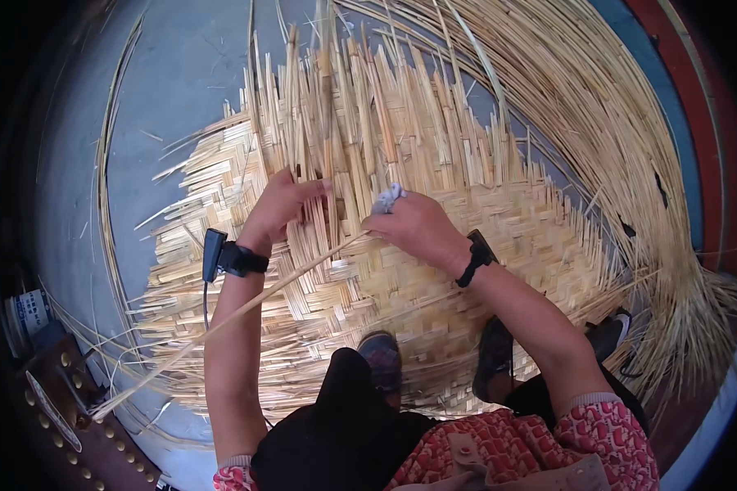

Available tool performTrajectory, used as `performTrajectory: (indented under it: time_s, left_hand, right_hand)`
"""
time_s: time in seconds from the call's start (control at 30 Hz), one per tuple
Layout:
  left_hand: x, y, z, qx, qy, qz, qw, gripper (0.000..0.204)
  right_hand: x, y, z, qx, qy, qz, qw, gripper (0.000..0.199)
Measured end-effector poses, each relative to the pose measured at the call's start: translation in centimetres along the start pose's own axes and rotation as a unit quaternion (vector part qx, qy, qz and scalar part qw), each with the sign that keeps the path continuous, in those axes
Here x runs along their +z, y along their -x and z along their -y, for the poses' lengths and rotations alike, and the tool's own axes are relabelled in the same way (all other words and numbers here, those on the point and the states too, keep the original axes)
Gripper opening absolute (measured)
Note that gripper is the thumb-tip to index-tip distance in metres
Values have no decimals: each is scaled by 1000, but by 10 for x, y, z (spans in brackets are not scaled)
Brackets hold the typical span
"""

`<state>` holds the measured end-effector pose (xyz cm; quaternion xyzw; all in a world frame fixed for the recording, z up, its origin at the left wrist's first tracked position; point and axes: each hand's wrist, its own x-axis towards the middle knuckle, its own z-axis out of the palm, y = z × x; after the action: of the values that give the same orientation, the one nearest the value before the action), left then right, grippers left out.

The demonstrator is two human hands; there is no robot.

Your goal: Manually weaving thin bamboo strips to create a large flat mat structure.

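Note:
A large mat (499,237) of pale split reeds lies on the floor, woven in a slanting pattern, with loose strip ends around its edge. My left hand (280,206) grips several upright reed strips (329,147) at the mat's middle, thumb stretched across them; its other fingers are partly hidden. Just to the right, my right hand (418,231) is closed on one long reed strip (291,277). That strip slants down to the lower left, passing over my left forearm. A whitish wrap (389,197) shows at a finger of my right hand.
A thick bundle of long loose reeds (581,98) curves along the right side. My shoes (381,360) are on the mat's near part. A brown studded piece of furniture (74,425) stands at the lower left. Thin loose reeds (105,155) lie on the grey floor.

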<state>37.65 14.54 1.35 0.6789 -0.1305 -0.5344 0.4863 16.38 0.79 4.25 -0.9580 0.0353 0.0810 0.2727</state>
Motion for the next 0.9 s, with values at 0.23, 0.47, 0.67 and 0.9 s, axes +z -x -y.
performTrajectory:
  time_s: [0.23,0.47,0.67,0.9]
  left_hand:
    - [32,-7,-14,-46,462,72,883,62]
    - [11,-25,-8,-24,225,236,945,55]
    - [-20,-5,-44,148,-83,105,980,31]
    - [-32,97,8,251,62,-111,959,26]
  right_hand:
    - [22,21,-22,198,-315,-320,872,14]
    - [18,-19,-12,225,-397,-307,835,15]
    - [11,-44,-32,73,-143,-114,981,17]
    - [0,-53,-30,74,-324,-38,942,24]
